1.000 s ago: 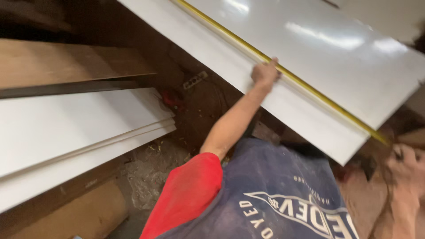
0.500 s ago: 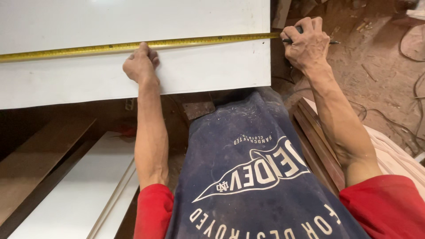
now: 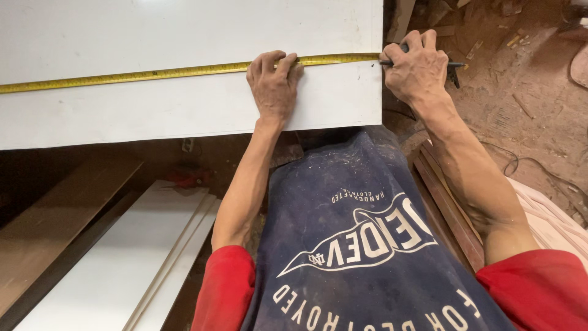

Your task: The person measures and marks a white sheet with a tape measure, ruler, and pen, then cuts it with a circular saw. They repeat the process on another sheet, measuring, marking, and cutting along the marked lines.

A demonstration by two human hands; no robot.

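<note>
A large white board (image 3: 153, 37) lies flat across the top of the view. A yellow tape measure blade (image 3: 153, 74) runs along it from the left edge to the board's right end. My left hand (image 3: 274, 86) presses flat on the board, fingertips pinning the tape. My right hand (image 3: 418, 67) sits at the board's right edge, gripping the tape's end together with a dark pencil (image 3: 454, 66) that sticks out to the right. My blue apron (image 3: 361, 245) and red sleeves fill the foreground.
Below the board, at lower left, lie more white panels (image 3: 116, 270) and a brown wooden board (image 3: 49, 227). Dark reddish wood strips (image 3: 447, 208) lean at my right side. The floor (image 3: 527, 92) at right is covered in sawdust, scraps and a cable.
The view has steadied so the board now lies level. My left hand has slid rightward along the tape toward the board's end. My right hand stays at the right edge.
</note>
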